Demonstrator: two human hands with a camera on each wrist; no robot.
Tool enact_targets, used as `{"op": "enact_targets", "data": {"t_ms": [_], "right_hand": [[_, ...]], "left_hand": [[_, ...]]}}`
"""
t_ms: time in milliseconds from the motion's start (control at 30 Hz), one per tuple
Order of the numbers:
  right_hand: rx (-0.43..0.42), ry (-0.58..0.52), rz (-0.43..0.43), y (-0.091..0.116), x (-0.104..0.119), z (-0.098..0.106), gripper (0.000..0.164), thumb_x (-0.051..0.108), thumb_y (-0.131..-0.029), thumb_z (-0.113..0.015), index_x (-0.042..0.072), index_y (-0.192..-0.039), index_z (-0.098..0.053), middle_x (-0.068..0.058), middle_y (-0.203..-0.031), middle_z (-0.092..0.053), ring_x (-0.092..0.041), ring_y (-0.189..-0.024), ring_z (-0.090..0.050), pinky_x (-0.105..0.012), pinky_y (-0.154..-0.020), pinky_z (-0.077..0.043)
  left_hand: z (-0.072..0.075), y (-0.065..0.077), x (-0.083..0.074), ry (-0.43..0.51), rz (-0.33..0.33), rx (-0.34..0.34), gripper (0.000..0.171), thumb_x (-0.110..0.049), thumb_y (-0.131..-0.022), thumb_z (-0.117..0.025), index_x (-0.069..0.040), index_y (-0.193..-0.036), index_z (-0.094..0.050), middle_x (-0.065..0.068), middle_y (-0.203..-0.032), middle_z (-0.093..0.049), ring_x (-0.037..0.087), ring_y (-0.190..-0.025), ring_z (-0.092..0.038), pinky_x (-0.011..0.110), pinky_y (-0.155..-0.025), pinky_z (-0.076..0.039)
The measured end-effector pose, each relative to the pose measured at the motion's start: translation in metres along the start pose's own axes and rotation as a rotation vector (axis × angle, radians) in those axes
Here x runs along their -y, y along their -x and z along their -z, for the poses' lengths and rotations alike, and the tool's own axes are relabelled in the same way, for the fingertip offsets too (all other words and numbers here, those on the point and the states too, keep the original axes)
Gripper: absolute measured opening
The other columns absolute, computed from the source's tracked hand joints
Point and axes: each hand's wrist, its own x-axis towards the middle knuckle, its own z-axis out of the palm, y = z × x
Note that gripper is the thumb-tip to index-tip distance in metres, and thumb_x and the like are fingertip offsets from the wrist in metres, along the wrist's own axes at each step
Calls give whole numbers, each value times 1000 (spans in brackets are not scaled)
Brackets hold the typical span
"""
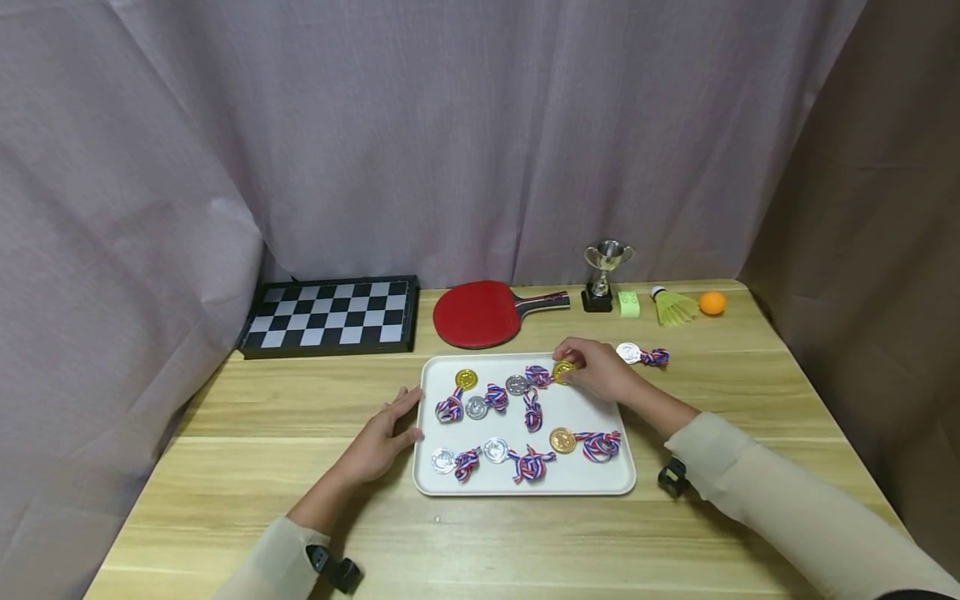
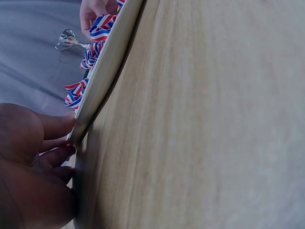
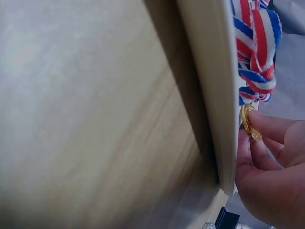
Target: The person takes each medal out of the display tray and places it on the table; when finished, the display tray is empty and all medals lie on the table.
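A white tray (image 1: 592, 485) lies on the table with several gold and silver medals on striped ribbons. My right hand (image 1: 596, 368) is over its far right corner. Thumb and fingers pinch the edge of a gold medal (image 3: 248, 118), whose red, white and blue ribbon (image 3: 257, 52) lies toward the tray's middle. My left hand (image 1: 382, 437) rests against the tray's left edge, fingers fairly straight and fingertips at the rim (image 2: 90, 102). Near the left hand are a gold medal (image 1: 466, 379) and a silver medal (image 1: 443, 460). Another silver medal (image 1: 628, 353) lies on the table beyond my right hand.
Along the back stand or lie a chessboard (image 1: 330, 315), a red table tennis bat (image 1: 480, 314), a small trophy cup (image 1: 602, 275), a light green block (image 1: 628, 304), a yellow shuttlecock (image 1: 673, 307) and an orange ball (image 1: 712, 303). Grey curtains (image 1: 465, 142) hang behind the wooden table.
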Motion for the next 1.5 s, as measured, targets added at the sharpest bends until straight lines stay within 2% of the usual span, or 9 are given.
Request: {"op": "enact_targets", "data": {"t_ms": [133,233,400,567,700,967,1100,1267,1500], "right_hand": [[16,-54,-37,2,-1,6,23,-3,-87,-75,-2,-110,-71,-13,-100,-74,-24,-91,-67,-31,-82,-57],[26,-139,-74,6,0,13,24,-3,-89,-74,-4,-113,-70,-15,-100,-72,-21,-89,-66,-27,-78,-59],[19,-291,-137,15,2,27,28,-1,-93,-71,-8,-120,-67,-21,-104,-71,-21,-87,-69,-35,-79,-64],[-28,-359,-158,25,-1,45,35,3,-95,-71,-13,-125,-63,-25,-108,-68,-13,-85,-70,-40,-82,-65],[-96,-357,-169,33,-10,62,36,4,-95,-72,-14,-125,-61,-22,-106,-68,-5,-84,-67,-34,-79,-65],[-221,-407,-242,51,-45,98,33,3,-99,-66,-15,-123,-55,11,-90,-68,0,-82,-66,-25,-76,-63],[-251,-425,-270,60,-67,113,33,8,-100,-66,-14,-122,-53,19,-88,-68,1,-83,-67,-22,-75,-62],[-269,-393,-325,67,-91,124,29,8,-100,-67,-11,-118,-56,21,-88,-68,3,-80,-65,-21,-70,-60],[-224,-253,-372,72,-115,121,33,3,-98,-66,-18,-121,-54,5,-90,-69,1,-75,-64,-20,-67,-60]], "left_hand": [[0,0,0,-2,1,2,66,-7,-100,-64,-5,-160,-35,10,-167,-30,28,-159,-12,51,-130,-2],[1,0,-1,-1,1,2,66,-6,-100,-64,-5,-160,-35,10,-167,-29,28,-159,-11,51,-129,-2],[0,1,-1,2,3,2,66,-6,-100,-64,-4,-160,-35,10,-167,-29,28,-159,-11,52,-129,-1],[0,1,-2,6,2,3,66,-6,-100,-64,-4,-160,-35,11,-167,-29,28,-159,-11,52,-129,-2],[0,1,-2,8,2,1,67,-6,-100,-64,-5,-160,-35,11,-168,-29,29,-159,-11,52,-129,-2],[0,2,-2,13,1,1,67,-5,-99,-64,-3,-159,-35,11,-167,-29,30,-159,-11,52,-129,-2],[1,2,-2,29,-15,10,67,-3,-99,-64,-1,-159,-34,11,-167,-29,31,-158,-10,51,-130,0],[1,2,-1,44,-38,16,66,-2,-99,-63,1,-158,-34,12,-167,-29,34,-158,-9,52,-129,2],[1,2,-2,47,-38,8,67,-1,-98,-63,1,-158,-33,13,-167,-29,33,-158,-9,51,-129,2]]}}
